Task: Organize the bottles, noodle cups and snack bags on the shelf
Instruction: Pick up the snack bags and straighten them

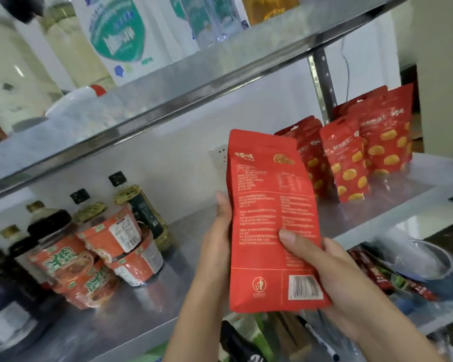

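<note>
I hold a red snack bag (270, 205) upright in front of the middle shelf (392, 205), its printed back facing me. My left hand (217, 244) grips its left edge, fingers behind it. My right hand (322, 267) grips its lower right side, thumb across the print. Several matching red snack bags (351, 158) stand in a row at the right end of that shelf. At the left, several orange noodle cups (100, 254) lie piled on their sides. Behind them stand dark sauce bottles (47, 226) and oil bottles (144, 207).
The upper shelf (194, 82) holds white and pale bottles (71, 45) and a white refill pack (118, 35). A perforated metal post (322, 84) rises at the right. The lower shelf holds mixed packets (382, 278) and a metal bowl (424, 259).
</note>
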Tool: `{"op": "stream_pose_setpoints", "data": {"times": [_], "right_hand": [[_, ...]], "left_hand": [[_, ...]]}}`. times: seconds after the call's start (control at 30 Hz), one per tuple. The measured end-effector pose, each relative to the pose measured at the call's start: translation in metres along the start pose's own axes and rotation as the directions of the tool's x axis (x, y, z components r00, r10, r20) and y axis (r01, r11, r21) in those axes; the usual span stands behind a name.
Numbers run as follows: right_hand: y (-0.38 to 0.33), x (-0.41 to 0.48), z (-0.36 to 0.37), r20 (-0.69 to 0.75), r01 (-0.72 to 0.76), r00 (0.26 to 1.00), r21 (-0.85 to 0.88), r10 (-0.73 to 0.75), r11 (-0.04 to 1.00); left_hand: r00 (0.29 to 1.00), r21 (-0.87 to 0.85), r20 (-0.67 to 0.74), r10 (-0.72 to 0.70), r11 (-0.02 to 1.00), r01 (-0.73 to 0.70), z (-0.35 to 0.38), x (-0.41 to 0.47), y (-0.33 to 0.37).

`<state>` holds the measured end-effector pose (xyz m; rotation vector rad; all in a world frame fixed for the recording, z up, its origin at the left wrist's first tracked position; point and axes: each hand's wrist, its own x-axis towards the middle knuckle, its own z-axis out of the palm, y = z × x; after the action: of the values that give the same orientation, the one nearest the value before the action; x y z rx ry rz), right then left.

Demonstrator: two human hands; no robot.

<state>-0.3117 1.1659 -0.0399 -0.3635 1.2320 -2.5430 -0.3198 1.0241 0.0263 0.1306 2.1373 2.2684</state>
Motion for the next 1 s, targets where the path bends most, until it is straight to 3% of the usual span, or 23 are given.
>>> {"op": "stream_pose_setpoints", "data": {"times": [0.13,0.27,0.53,0.63,0.77,1.0], "right_hand": [[-0.007,-0.010,0.001,-0.004,0.091,0.996,-0.139,-0.092,0.986],[-0.005,-0.014,0.003,0.000,0.171,0.985,-0.129,-0.172,0.977],[-0.005,-0.016,0.011,0.000,0.243,0.969,-0.142,-0.245,0.960],[-0.004,-0.018,0.013,0.060,0.236,0.972,-0.162,-0.229,0.958],[0.005,-0.018,0.015,0.053,0.228,0.974,-0.183,-0.222,0.956],[0.008,-0.020,0.017,0.094,0.209,0.977,-0.266,-0.190,0.941]], "left_hand": [[0.989,0.170,0.026,0.146,0.974,-0.148,0.007,-0.009,0.007],[0.974,0.255,0.022,0.224,0.941,-0.223,0.015,-0.017,0.010],[0.967,0.204,0.027,0.254,0.946,-0.254,0.013,-0.030,0.014],[0.959,0.100,-0.042,0.281,0.956,-0.275,0.011,-0.031,0.025],[0.932,0.141,-0.115,0.344,0.934,-0.327,0.013,-0.031,0.026],[0.914,0.105,-0.231,0.334,0.942,-0.318,0.006,-0.027,0.021]]}}
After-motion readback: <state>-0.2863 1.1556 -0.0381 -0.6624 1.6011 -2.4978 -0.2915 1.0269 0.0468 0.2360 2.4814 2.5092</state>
